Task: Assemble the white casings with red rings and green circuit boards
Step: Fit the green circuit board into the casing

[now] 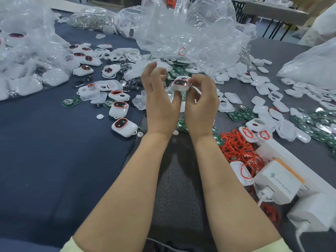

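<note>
Both hands are up over the worktop (54, 151). The right hand (201, 104) has its grip pinched on a white casing (180, 85) with a red ring, held aloft; the left hand (160, 99) props it from below, fingers loosely spread, seemingly by the thumb. Red rings (236, 146) heap to the right, green circuit boards (240, 114) beyond them.

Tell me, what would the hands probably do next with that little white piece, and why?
Probably set the casing down at the left with the finished ones. Its red ring already appears seated, and it looks like those on the cloth. The right hand pinches it, while the left hand supports it with fingers spread.
</note>
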Motion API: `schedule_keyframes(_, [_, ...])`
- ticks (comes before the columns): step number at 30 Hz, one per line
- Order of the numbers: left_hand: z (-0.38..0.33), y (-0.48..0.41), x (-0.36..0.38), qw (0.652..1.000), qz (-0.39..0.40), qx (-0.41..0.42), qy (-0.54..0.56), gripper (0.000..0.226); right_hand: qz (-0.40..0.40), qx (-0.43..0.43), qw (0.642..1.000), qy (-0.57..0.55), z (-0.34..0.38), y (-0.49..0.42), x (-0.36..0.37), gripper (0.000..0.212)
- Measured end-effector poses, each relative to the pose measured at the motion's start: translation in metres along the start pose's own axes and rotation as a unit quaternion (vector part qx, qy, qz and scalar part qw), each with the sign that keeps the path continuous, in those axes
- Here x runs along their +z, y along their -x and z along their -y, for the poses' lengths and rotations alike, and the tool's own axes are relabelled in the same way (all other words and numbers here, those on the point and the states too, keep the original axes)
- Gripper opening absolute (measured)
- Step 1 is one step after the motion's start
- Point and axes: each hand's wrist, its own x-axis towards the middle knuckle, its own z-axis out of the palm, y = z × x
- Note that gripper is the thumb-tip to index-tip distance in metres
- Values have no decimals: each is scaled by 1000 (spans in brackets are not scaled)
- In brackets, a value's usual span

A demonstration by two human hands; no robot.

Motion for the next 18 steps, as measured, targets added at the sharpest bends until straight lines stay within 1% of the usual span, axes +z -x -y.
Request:
schedule_keyframes(2, [2,0,-1,1000,11,-15,-7,46,2,1,1000,-6,-1,0,1,19])
schedule_keyframes(6, [0,-1,-2,999,19,-21,-26,38,2,19,1000,-16,-3,0,2,20])
schedule_keyframes(8, [0,-2,-2,999,8,-6,-38,31,6,29,999,-22,-3,0,2,19])
schedule_keyframes(10, [2,-2,-2,999,-2,18,-49,20,16,50,998,-30,-3,0,2,13])
schedule_keyframes(12, [3,-2,-1,999,-1,11,-32,9,34,76,996,-33,-2,0,2,8])
schedule_keyframes(14, [2,-3,0,999,21,-49,12,4,61,101,993,-23,-2,-1,1,8])
schedule_keyframes(15, [3,-5,1,995,31,-85,43,9,76,112,991,-16,-2,-2,1,8])
schedule_keyframes(16, [4,-6,1,987,42,-125,87,11,91,125,988,-12,-1,-2,0,7])
schedule_keyframes(18, [7,-9,1,957,60,-213,189,8,111,155,981,-30,-1,-4,0,7])
